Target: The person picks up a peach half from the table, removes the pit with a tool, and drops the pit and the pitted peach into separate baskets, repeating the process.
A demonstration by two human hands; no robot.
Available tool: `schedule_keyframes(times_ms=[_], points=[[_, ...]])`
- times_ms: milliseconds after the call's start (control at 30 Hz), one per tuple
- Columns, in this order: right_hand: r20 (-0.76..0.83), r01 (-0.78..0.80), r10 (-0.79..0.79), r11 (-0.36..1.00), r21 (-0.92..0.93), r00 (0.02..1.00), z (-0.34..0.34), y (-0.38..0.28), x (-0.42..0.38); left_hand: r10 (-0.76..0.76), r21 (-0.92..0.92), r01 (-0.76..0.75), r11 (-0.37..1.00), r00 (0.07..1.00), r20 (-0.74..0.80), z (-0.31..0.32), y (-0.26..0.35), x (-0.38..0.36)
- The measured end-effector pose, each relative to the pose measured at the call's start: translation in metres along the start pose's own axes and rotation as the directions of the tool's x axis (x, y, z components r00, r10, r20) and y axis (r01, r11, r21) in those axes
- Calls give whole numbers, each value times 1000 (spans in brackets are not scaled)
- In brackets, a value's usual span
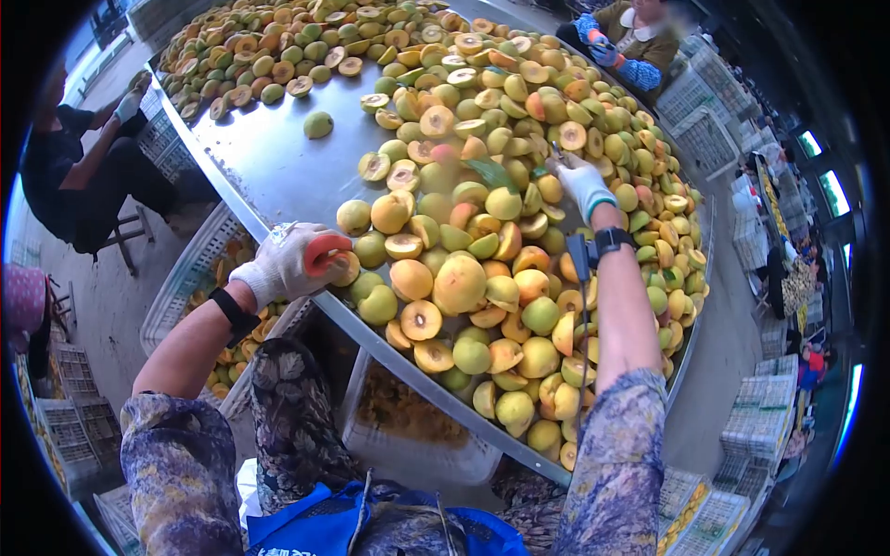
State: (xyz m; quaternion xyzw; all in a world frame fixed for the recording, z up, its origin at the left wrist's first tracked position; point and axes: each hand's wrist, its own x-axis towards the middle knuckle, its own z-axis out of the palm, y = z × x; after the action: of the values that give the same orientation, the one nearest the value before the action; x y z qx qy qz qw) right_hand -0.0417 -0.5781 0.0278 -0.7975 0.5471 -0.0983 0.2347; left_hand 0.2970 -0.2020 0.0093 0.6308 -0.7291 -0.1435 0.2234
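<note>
My left hand (289, 263), in a white knit glove with an orange-red cover at the thumb, is closed around a halved peach (347, 270) at the near left edge of the metal table (250, 162). My right hand (582, 188), also gloved in white, reaches into the heap of peaches (505, 206). Its fingers are pinched together, with a thin dark tip showing beyond them; I cannot tell what it is. Many peaches near both hands are cut in half, some with the stone showing. A green leaf (491, 173) lies among them, left of my right hand.
Below the table's left edge stands a crate (190, 264) of peach pieces. A white tub (422, 454) with brownish bits is under the near edge. One person (79, 176) sits at the left, another (630, 42) at the far right. Stacked crates (705, 93) line the right side.
</note>
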Motion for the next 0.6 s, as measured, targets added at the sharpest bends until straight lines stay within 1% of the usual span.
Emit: schedule_keyframes(times_ms=[33,67,133,233,267,333,400,433,467,533,567,600], points=[[103,-52,30,975,215,994,14,-2,-4,-2,17,2,1000,1000,2,0,0,0],[-12,3,-4,997,-72,1000,27,-10,-1,-2,19,2,1000,1000,-2,0,-1,-1],[44,-5,5,1000,-21,999,34,-19,-24,8,16,-7,1000,1000,-4,2,-3,0],[76,41,-38,998,-39,996,38,-25,-62,5,40,-4,999,1000,-11,1,-3,-1],[103,69,-55,989,-134,993,34,-27,-77,7,50,-6,999,1000,-20,2,-3,-2],[39,99,-95,989,-112,995,46,-23,-89,-3,26,5,1000,999,-50,5,-6,-4],[-52,197,-207,968,-152,977,48,-16,-95,-27,8,28,1000,996,-89,6,-8,-6],[-71,220,-239,955,-200,968,46,-12,-95,-76,-50,72,996,993,-86,1,1,-5],[-135,226,-255,953,-200,957,48,-6,-93,-290,-183,296,938,955,59,-7,11,-5],[-213,238,-254,966,-99,943,39,-8,-105,-313,-234,315,920,949,47,-9,14,-6],[-136,163,-127,941,298,982,36,-9,-113,-328,-287,314,905,945,-1,-10,12,-7],[-30,-30,48,889,458,998,22,-25,-130,-341,-341,306,889,939,-46,-8,10,-8]])
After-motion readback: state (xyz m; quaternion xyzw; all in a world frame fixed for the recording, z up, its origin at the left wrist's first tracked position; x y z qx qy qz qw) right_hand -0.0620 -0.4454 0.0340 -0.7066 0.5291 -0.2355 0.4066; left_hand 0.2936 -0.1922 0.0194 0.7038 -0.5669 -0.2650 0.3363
